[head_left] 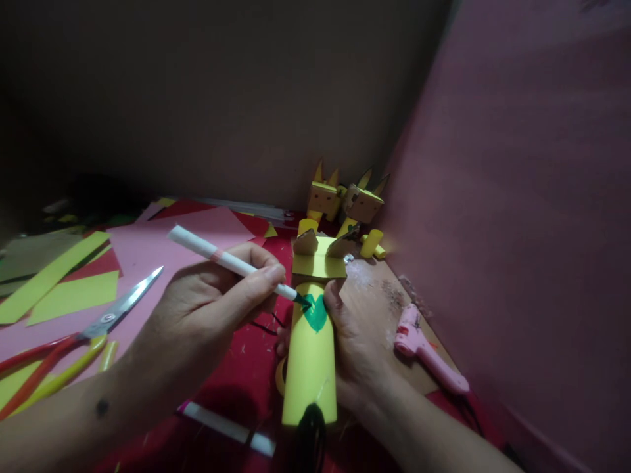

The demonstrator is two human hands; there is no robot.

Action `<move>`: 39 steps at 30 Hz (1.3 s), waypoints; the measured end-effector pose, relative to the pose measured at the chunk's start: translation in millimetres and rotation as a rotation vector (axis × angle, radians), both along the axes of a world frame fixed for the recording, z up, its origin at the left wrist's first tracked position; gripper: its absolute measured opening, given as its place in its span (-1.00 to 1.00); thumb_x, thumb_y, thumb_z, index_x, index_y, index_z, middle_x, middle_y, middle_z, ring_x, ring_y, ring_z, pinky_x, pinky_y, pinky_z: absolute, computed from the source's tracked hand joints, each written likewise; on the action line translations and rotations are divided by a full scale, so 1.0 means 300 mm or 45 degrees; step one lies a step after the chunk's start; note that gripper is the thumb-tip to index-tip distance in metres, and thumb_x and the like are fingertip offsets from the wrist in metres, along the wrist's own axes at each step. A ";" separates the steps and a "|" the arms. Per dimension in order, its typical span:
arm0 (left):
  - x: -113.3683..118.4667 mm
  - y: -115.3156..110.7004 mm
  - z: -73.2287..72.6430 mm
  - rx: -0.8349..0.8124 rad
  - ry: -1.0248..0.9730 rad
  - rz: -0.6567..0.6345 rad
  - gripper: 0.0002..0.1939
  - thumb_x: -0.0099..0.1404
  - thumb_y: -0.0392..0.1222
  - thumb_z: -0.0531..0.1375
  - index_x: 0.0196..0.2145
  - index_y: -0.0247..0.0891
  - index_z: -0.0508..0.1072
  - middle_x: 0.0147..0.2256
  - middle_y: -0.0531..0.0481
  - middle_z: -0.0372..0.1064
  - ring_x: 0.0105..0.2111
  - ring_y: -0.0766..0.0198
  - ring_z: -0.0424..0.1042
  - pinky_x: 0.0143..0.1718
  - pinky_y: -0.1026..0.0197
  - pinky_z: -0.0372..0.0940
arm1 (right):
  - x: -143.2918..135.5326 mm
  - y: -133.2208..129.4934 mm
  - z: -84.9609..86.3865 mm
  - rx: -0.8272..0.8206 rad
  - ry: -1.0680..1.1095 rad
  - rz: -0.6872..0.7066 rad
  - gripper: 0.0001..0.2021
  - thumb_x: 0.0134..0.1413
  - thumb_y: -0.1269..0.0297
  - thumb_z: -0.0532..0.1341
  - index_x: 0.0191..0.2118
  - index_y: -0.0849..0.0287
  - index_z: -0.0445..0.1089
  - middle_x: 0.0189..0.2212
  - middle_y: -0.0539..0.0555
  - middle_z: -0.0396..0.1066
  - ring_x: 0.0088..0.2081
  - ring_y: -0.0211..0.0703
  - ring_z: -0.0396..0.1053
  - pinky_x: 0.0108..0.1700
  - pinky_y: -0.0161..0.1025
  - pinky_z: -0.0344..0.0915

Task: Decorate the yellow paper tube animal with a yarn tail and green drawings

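Observation:
My left hand (pixel 227 289) is closed around a white felt-tip marker (pixel 236 264) with a dark green tip. The tip touches a green heart (pixel 314 313) coloured on a yellow paper tube figure (pixel 309 374). Streaks of yellow show at the heart's upper left. My right hand (pixel 348 341) grips the figure from its right side, thumb beside the heart and some fingers hidden behind. A cardboard head (pixel 319 263) with two ears tops the tube, and a black strand (pixel 311 430) hangs at its near end.
Scissors (pixel 108 322) lie open on pink and yellow paper (pixel 73 299) at left. A capped white marker (pixel 227 427) rests on the red surface. At right, a pink glue gun (pixel 428 351) lies on a brown board (pixel 369 295). Two box-headed figures (pixel 323 197) stand behind, near the pink wall (pixel 517 197).

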State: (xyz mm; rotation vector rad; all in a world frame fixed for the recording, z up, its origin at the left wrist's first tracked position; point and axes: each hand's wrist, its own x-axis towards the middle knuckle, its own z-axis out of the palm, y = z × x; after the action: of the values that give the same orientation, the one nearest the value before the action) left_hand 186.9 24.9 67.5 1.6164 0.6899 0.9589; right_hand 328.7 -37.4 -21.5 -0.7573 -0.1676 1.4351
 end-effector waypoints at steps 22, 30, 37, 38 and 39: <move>-0.010 -0.014 0.011 0.081 0.068 0.009 -0.69 0.35 -0.01 0.21 -0.52 -0.14 0.43 -0.60 0.16 0.20 -0.60 0.37 0.13 -0.64 0.34 0.11 | -0.002 0.000 0.012 0.035 0.028 0.042 -0.37 -0.20 -0.29 0.52 -0.27 0.23 0.55 -0.48 0.04 0.54 -0.47 -0.21 0.46 -0.30 -0.25 0.45; 0.002 -0.007 0.007 0.087 0.027 0.009 -0.69 0.32 0.02 0.23 -0.53 -0.13 0.44 -0.62 0.18 0.20 -0.64 0.40 0.12 -0.65 0.36 0.14 | 0.000 0.003 -0.001 0.008 0.026 0.017 -0.34 -0.25 -0.31 0.52 -0.26 0.24 0.55 -0.46 0.06 0.55 -0.47 -0.19 0.45 -0.29 -0.23 0.45; -0.008 0.011 -0.007 0.093 0.054 0.040 -0.70 0.34 0.01 0.21 -0.51 -0.14 0.45 -0.62 0.18 0.17 -0.63 0.40 0.12 -0.66 0.36 0.10 | 0.001 0.006 -0.015 -0.014 0.024 -0.015 -0.35 -0.24 -0.31 0.52 -0.27 0.23 0.55 -0.45 0.07 0.57 -0.44 -0.17 0.47 -0.26 -0.20 0.46; -0.009 0.010 -0.008 0.081 0.045 0.033 -0.70 0.34 0.01 0.22 -0.51 -0.14 0.45 -0.62 0.18 0.17 -0.62 0.40 0.12 -0.65 0.37 0.11 | 0.000 0.005 -0.013 -0.008 0.030 -0.013 -0.35 -0.24 -0.30 0.53 -0.27 0.24 0.55 -0.44 0.07 0.57 -0.44 -0.18 0.46 -0.26 -0.21 0.46; -0.008 0.007 -0.008 0.078 0.034 0.029 -0.70 0.34 0.01 0.22 -0.51 -0.14 0.44 -0.62 0.18 0.17 -0.62 0.41 0.12 -0.64 0.37 0.13 | 0.000 0.005 -0.010 0.005 0.033 -0.007 -0.36 -0.23 -0.29 0.52 -0.26 0.24 0.56 -0.44 0.07 0.57 -0.44 -0.18 0.46 -0.27 -0.21 0.46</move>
State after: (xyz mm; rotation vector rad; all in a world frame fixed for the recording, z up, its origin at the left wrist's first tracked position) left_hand 184.4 27.0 65.2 1.6809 0.7046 0.9850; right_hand 328.8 -36.1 -24.6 -0.7352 -0.1483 1.4385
